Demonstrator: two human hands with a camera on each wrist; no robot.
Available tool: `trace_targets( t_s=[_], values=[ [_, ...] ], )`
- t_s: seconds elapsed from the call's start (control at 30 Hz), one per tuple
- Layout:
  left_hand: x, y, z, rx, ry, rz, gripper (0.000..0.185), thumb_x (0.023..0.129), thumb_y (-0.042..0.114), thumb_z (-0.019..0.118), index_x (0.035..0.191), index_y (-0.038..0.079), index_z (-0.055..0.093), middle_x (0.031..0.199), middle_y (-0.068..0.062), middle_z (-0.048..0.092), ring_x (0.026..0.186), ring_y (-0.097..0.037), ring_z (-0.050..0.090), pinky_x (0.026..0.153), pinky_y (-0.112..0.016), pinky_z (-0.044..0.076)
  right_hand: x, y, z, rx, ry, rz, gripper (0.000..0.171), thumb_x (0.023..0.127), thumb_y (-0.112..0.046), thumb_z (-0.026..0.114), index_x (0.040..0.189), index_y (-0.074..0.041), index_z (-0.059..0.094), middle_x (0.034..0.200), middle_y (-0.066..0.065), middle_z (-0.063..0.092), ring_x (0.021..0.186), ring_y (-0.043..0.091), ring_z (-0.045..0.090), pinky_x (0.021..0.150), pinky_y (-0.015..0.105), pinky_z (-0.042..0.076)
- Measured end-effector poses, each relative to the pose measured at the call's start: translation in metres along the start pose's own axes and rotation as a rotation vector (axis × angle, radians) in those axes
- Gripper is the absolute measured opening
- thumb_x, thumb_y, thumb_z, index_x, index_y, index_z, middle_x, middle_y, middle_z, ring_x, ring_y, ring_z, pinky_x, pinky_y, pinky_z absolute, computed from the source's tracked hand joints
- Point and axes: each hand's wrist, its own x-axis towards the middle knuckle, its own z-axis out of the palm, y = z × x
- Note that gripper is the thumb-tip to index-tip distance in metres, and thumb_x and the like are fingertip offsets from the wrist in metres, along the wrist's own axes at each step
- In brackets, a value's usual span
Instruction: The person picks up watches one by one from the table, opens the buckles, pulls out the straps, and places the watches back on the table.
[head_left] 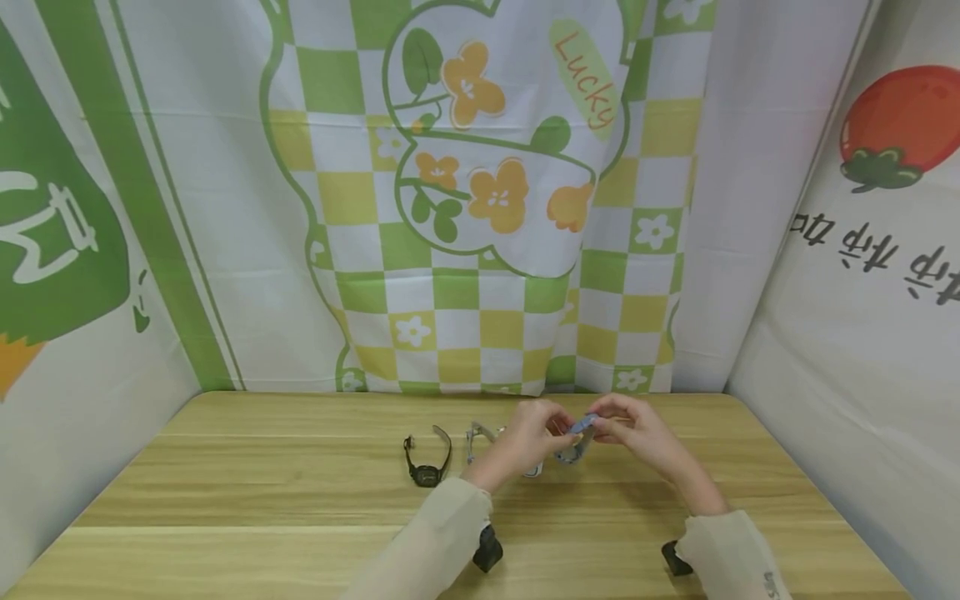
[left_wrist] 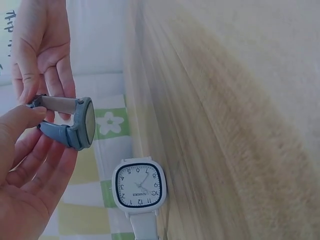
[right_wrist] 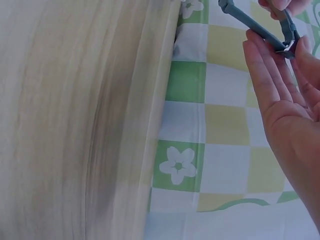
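Observation:
Both hands hold a blue-grey wristwatch [left_wrist: 84, 124] above the table, its strap bent round into a loop with the dial facing outward. My left hand [head_left: 531, 435] pinches one strap end between thumb and fingers. From the other side, my right hand [head_left: 634, 429] pinches the strap near its buckle [right_wrist: 287, 50], thumb against fingers. A white square-faced watch [left_wrist: 140, 186] lies close by, mostly hidden behind the left hand in the head view. Left of that hand stand a light-strapped watch [head_left: 471, 442], partly covered, and a black watch [head_left: 427, 475] with its strap curving up.
The wooden table [head_left: 225, 500] reaches back to a checked green and yellow curtain [head_left: 457, 333]. Printed cloth panels [head_left: 862, 333] hang at both sides. Black wrist devices [head_left: 487, 550] sit at both sleeve cuffs.

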Motion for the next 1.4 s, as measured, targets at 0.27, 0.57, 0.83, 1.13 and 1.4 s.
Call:
trace_targets(
  t_s=[0.27, 0.57, 0.83, 1.13, 1.4],
  values=[
    [-0.004, -0.002, 0.004, -0.025, 0.019, 0.011, 0.011, 0.095, 0.008, 0.079, 0.103, 0.001, 0.078, 0.093, -0.007, 0.074, 0.081, -0.012, 0.068, 0.070, -0.018, 0.054, -0.002, 0.001, 0.000, 0.000, 0.002, -0.011, 0.029, 0.107, 0.000, 0.057, 0.125, 0.023, 0.052, 0.118, 0.021, 0.066, 0.098, 0.007, 0.071, 0.091, 0.030, 0.061],
    [-0.009, -0.001, 0.007, -0.027, 0.017, 0.013, 0.009, 0.096, 0.007, 0.078, 0.103, 0.000, 0.077, 0.097, -0.010, 0.075, 0.084, -0.017, 0.072, 0.071, -0.018, 0.056, -0.006, 0.001, 0.000, -0.009, -0.008, -0.015, 0.030, 0.108, -0.002, 0.057, 0.125, 0.022, 0.053, 0.119, 0.029, 0.065, 0.100, 0.008, 0.072, 0.090, 0.036, 0.063],
    [-0.013, -0.001, 0.008, -0.011, 0.023, 0.026, 0.009, 0.098, 0.010, 0.077, 0.103, 0.002, 0.077, 0.099, -0.009, 0.075, 0.083, -0.012, 0.071, 0.071, -0.018, 0.056, -0.007, 0.000, 0.000, -0.050, -0.009, -0.019, 0.029, 0.108, -0.005, 0.058, 0.125, 0.019, 0.056, 0.122, 0.033, 0.063, 0.100, 0.008, 0.071, 0.089, 0.039, 0.063],
    [-0.012, -0.006, 0.008, -0.018, 0.042, 0.052, 0.008, 0.098, 0.009, 0.077, 0.101, 0.002, 0.077, 0.099, -0.011, 0.075, 0.084, -0.016, 0.072, 0.073, -0.018, 0.056, -0.003, -0.001, 0.000, -0.133, -0.015, -0.036, 0.027, 0.108, -0.003, 0.058, 0.125, 0.018, 0.059, 0.122, 0.033, 0.065, 0.103, 0.017, 0.073, 0.088, 0.041, 0.064],
    [-0.013, -0.007, 0.007, -0.019, 0.048, 0.046, 0.006, 0.097, 0.007, 0.077, 0.100, 0.002, 0.077, 0.099, -0.010, 0.075, 0.084, -0.015, 0.071, 0.073, -0.019, 0.057, -0.001, -0.002, 0.002, -0.167, -0.015, -0.023, 0.022, 0.108, -0.001, 0.057, 0.121, 0.016, 0.060, 0.118, 0.031, 0.067, 0.106, 0.041, 0.072, 0.089, 0.044, 0.063]
  ],
)
